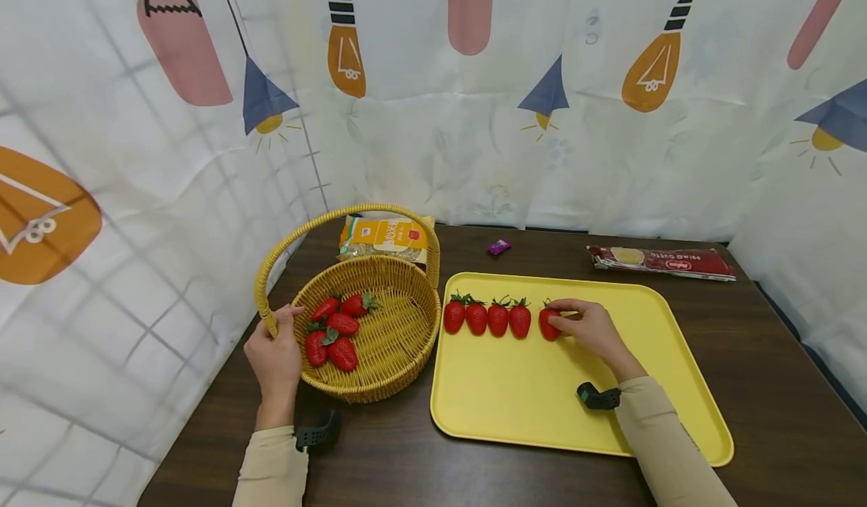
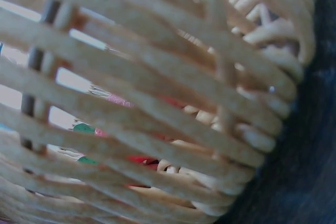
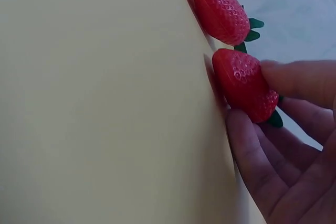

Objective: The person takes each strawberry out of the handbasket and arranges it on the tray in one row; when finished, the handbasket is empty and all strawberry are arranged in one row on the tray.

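My left hand point(image 1: 274, 353) grips the left rim of a yellow woven basket point(image 1: 413, 371), near the foot of its arched handle point(image 1: 318, 221). Several red strawberries with green leaves, one of them this strawberry point(image 1: 343, 354), lie in the basket's left half. In the left wrist view the basket's wicker wall point(image 2: 157, 77) fills most of the frame, with bits of red and green showing through the gaps. Over the yellow tray point(image 1: 515, 402), my right hand point(image 1: 596, 334) pinches a strawberry point(image 3: 244, 82) between thumb and fingers. It is at the right end of a row of strawberries point(image 1: 497, 317).
Behind the basket lies a yellow food packet point(image 1: 389, 238). A small purple wrapped sweet point(image 1: 499, 247) and a long red packet point(image 1: 664, 262) lie along the back of the dark table point(image 1: 379, 454). A patterned curtain point(image 1: 440, 138) hangs behind the table.
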